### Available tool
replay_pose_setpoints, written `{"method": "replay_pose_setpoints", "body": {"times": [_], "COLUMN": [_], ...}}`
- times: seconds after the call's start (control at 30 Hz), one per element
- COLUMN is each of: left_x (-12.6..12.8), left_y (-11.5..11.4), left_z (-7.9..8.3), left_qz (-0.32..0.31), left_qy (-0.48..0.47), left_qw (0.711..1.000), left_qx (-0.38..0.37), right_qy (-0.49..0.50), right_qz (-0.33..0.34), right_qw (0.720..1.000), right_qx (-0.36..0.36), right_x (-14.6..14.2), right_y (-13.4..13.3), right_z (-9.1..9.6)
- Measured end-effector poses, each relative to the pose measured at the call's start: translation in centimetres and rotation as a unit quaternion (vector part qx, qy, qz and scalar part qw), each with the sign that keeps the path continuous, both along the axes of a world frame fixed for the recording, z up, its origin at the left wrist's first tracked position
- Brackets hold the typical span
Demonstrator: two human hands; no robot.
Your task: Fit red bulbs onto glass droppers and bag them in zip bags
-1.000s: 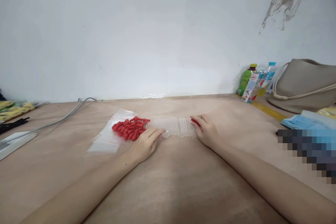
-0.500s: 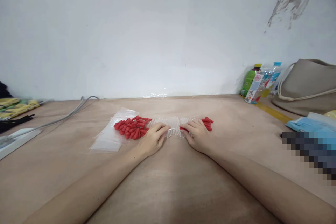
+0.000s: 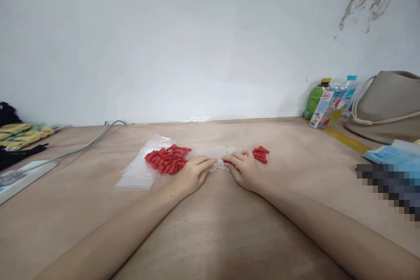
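Note:
My left hand (image 3: 196, 173) is closed in a pinch, and a thin clear tube (image 3: 219, 160) pokes out at its fingertips. Facing it, my right hand (image 3: 245, 169) pinches a red rubber bulb (image 3: 225, 162), mostly covered by the fingers. The tube's end and the bulb nearly meet; whether they touch is too small to tell. Under and behind both hands lies a row of clear tubes (image 3: 210, 150) side by side. A heap of red rubber bulbs (image 3: 164, 159) lies left of my left hand, and several red bulbs (image 3: 260, 155) sit just beyond my right hand.
Clear plastic bags (image 3: 136, 177) lie partly under the red heap. A grey cable (image 3: 95, 141) leads to a white power strip (image 3: 29, 178) at left. On the right are bottles (image 3: 315, 101), a grey drawstring bag (image 3: 389, 100) and a blue package (image 3: 387, 155). A wall closes the back.
My hands have come closer together, the left one shifting a little to the right with the tube. The whole view has also shifted slightly.

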State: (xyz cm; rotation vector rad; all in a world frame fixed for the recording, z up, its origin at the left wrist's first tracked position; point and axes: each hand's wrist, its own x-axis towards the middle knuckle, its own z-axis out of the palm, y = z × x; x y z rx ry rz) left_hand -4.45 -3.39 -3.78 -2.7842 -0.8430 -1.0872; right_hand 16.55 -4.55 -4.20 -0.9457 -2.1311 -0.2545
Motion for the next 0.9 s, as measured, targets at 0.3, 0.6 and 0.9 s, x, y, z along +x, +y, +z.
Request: {"method": "replay_pose_setpoints", "body": {"times": [0.3, 0.6, 0.9], "left_x": [0.17, -0.04, -0.09], "left_y": [-0.2, -0.17, -0.3], "left_z": [0.48, 0.53, 0.57], "left_qz": [-0.019, -0.051, -0.07], "left_qy": [0.003, 0.014, 0.023], "left_qw": [1.0, 0.998, 0.997], "left_qx": [-0.007, 0.017, 0.038], "right_qy": [0.032, 0.043, -0.004], "right_qz": [0.052, 0.07, 0.057], "right_qw": [0.998, 0.997, 0.998], "right_qx": [-0.003, -0.008, 0.022], "right_x": [0.51, 0.46, 0.46], "right_y": [-0.01, -0.29, -0.4], "right_z": [0.19, 0.39, 0.61]}}
